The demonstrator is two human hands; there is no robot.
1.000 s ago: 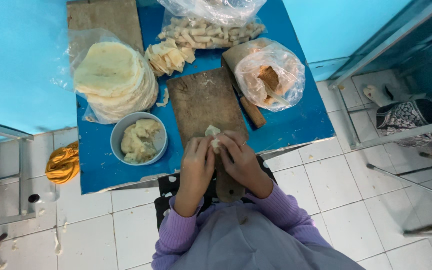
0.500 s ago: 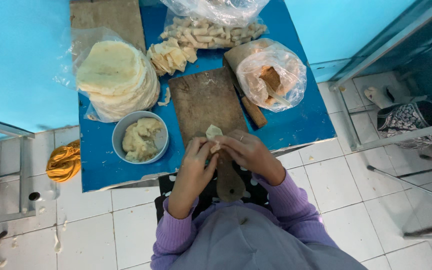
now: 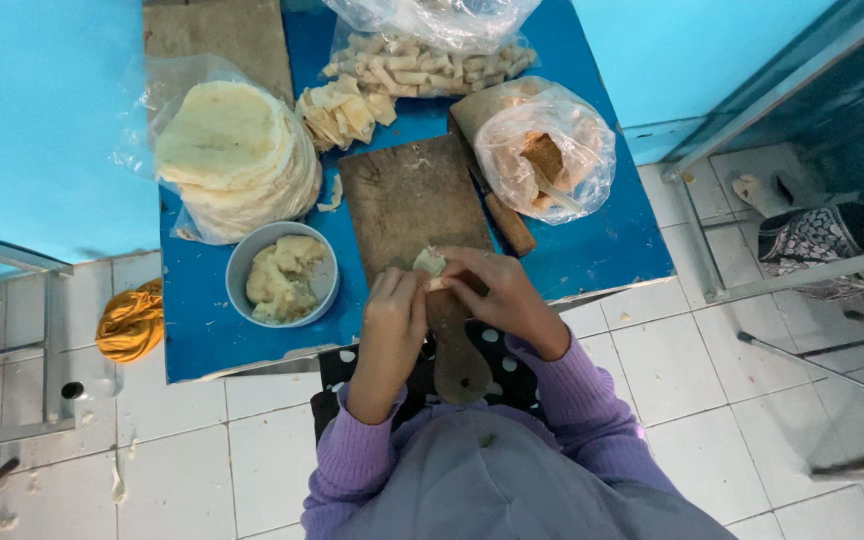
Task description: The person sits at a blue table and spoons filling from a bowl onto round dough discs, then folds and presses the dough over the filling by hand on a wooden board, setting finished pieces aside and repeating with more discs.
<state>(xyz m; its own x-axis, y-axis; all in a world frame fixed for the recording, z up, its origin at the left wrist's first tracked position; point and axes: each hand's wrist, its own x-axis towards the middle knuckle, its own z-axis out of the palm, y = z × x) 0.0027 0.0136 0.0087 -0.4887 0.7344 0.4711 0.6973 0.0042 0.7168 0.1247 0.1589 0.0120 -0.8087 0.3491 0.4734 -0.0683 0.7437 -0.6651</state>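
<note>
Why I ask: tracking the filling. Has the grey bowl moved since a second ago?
No. The grey bowl still sits beside the wooden board's left edge, same gap.

Head camera, steeply downward, close overhead

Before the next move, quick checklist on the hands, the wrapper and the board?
1. Both hands on the piece: left hand and right hand pinch the small pale wrapper: ok.
2. Wrapper sealed: folds hidden by fingers: cannot tell.
3. Wooden board bare ahead of the hands: ok.
4. Bowl of filling beside the left hand, stocked: ok.
5. Stack of round sheets left of the board, bag open: ok.
6. Table edge support for the board handle: overhangs, not ok.
</note>
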